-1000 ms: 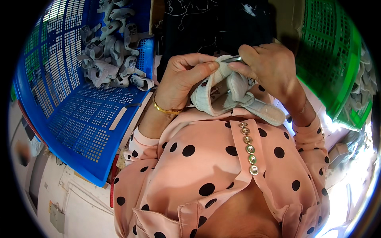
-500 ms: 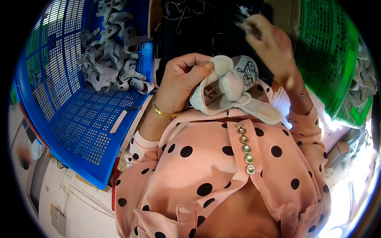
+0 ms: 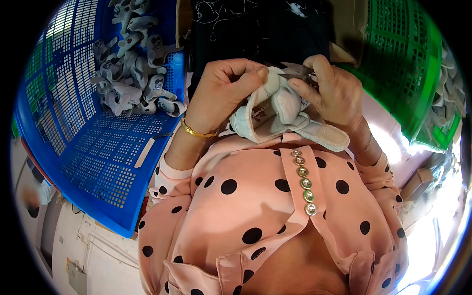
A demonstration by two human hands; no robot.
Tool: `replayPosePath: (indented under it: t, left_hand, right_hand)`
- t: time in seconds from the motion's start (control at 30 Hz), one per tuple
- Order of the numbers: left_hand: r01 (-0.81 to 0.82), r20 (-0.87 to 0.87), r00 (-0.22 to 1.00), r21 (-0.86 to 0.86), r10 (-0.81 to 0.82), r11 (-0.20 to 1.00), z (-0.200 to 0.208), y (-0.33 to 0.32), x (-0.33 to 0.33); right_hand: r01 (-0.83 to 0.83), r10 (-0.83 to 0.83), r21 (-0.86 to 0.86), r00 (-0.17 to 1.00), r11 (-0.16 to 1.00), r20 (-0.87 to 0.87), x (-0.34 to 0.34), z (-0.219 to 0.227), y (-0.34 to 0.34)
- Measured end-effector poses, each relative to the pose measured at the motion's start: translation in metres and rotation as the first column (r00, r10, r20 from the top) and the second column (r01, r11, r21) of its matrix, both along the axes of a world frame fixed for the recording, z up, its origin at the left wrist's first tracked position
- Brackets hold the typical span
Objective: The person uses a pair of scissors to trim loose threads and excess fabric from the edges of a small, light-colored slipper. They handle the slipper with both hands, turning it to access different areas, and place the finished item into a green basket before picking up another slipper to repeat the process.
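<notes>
A pale cloth shoe piece is up in front of the person's spotted shirt, between the two hands. The left hand has its grip pinched on the top edge, thumb on top. The right hand has its grip pressed around a thin metal tool, mostly hidden by the fingers, and its thumb is at the shoe piece.

This piece does not look finished to me, because both hands are busy on it. Its strap hangs loose. A big pile of shoe pieces lies in the blue basket, and more grey pieces are by the green basket. I cannot tell which ones are done and which are left. Bits of white thread lie on the dark cloth.

Inside the shoe piece is a small reddish print with some letters. Some pieces in the pile have little dark drawings, too small to make out.
</notes>
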State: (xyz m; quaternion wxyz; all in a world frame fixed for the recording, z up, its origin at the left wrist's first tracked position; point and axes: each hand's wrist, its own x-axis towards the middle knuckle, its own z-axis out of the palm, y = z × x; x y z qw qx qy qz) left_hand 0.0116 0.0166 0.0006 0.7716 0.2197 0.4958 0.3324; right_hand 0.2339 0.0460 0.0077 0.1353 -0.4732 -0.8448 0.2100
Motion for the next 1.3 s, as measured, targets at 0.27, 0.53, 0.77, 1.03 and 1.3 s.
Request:
replayPosePath:
  t: [0.27,0.53,0.77,1.03,1.3]
  left_hand:
    - [-0.073,0.005,0.997,-0.051,0.073,0.996,-0.001,-0.003,0.002]
    - [-0.088,0.012,0.996,-0.073,0.089,0.993,0.000,-0.004,0.003]
    - [-0.096,0.111,0.987,-0.152,0.113,0.984,-0.006,-0.011,0.003]
    - [-0.139,0.198,0.965,-0.160,0.170,0.977,-0.009,-0.014,0.000]
    - [-0.161,0.248,0.948,-0.168,0.200,0.973,-0.013,-0.017,0.000]
  right_hand:
    - [0.053,-0.052,-0.035,0.998,0.998,0.028,-0.006,0.004,-0.004]
    - [0.051,-0.051,-0.001,0.993,0.999,0.109,-0.011,0.010,-0.004]
    - [0.134,-0.219,-0.328,0.947,0.935,-0.236,-0.015,0.006,0.006]
    - [-0.196,0.196,-0.001,0.980,0.981,0.023,-0.001,0.000,0.017]
    - [-0.239,0.240,-0.031,0.969,0.971,0.061,-0.004,0.007,0.021]
